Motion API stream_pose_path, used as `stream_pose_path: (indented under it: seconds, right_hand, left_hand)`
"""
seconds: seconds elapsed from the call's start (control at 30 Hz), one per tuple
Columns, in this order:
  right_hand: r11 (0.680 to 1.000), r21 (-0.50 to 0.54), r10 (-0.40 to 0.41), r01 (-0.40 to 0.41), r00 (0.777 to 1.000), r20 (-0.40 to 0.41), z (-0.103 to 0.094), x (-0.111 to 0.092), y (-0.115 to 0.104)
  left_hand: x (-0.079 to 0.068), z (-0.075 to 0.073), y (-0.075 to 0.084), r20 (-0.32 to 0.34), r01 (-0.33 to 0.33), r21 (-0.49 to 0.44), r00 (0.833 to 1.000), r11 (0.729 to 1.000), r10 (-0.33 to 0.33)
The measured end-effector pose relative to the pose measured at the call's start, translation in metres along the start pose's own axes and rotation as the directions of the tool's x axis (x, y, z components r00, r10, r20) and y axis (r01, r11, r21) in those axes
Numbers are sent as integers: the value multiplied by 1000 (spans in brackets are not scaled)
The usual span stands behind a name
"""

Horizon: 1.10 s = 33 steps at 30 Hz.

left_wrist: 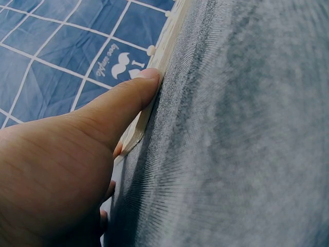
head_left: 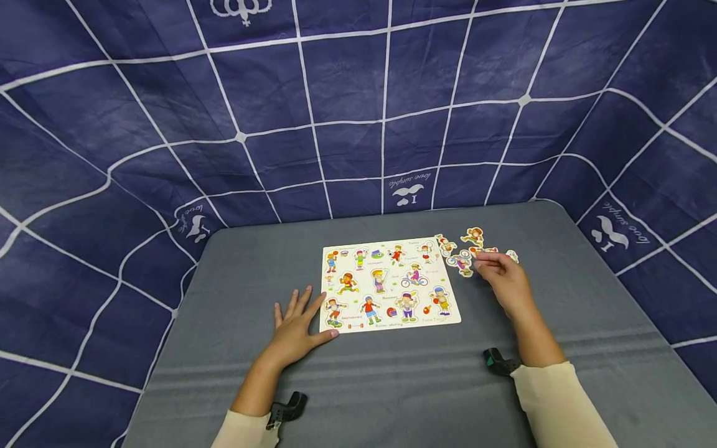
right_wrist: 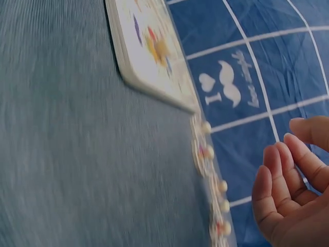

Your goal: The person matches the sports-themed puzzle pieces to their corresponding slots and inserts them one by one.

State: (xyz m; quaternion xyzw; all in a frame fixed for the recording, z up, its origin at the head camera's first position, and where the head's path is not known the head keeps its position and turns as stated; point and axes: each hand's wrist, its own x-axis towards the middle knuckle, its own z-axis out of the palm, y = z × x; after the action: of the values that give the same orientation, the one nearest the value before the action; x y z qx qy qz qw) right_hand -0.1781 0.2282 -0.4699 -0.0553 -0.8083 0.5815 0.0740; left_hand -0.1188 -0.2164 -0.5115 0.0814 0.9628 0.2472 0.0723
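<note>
A wooden knob puzzle board (head_left: pixel 454 317) printed with sports figures lies on the grey table. My left hand (head_left: pixel 294 336) has its fingers spread at the board's lower left corner. In the left wrist view the thumb (left_wrist: pixel 128 92) lies straight against the board's edge (left_wrist: pixel 167 54). Beyond the board's right side, my right hand (head_left: pixel 506 286) hovers over loose puzzle pieces, near the cyclist piece (head_left: pixel 462 264). Its fingers are gently bent, and nothing shows between them in the right wrist view. A running-figure piece (head_left: pixel 473 236) lies just behind; the hand partly covers others.
Another loose piece (head_left: pixel 445 245) touches the board's upper right corner, and one (head_left: pixel 512 256) peeks out behind the right hand. Round knobs (right_wrist: pixel 206 152) stick up from the pieces. A dark blue cloth (head_left: pixel 353 143) with white lines hangs around the grey table (head_left: pixel 392 386).
</note>
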Motion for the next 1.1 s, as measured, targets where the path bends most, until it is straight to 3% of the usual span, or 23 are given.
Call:
stream_pose_path:
  seconds: [0.4, 0.6, 0.7, 0.83, 0.9, 1.1]
  right_hand:
    - [1000, 13, 8, -8, 998, -57, -44, -1, 20]
    - [993, -119, -9, 4, 999, -39, -63, -2, 27]
    - [964, -265, -6, 1, 1000, -17, -67, -2, 28]
    - [899, -437, 25, 5, 998, 62, -70, -4, 30]
    - [875, -483, 43, 15, 993, 110, -72, -5, 32]
    - [850, -525, 65, 41, 981, 182, -75, -5, 35]
  left_hand:
    - [1, -3, 1, 34, 16, 3, 999, 1000, -16]
    - [1, -2, 2, 43, 21, 4, 999, 1000, -22]
    - [0, -2, 1, 25, 15, 3, 1000, 1000, -15]
    - [-1, -1, 1, 6, 5, 3, 1000, 1000, -5]
    - [-1, -1, 1, 6, 5, 4, 1000, 1000, -5]
    - [-1, -2, 2, 15, 12, 2, 1000, 1000, -12]
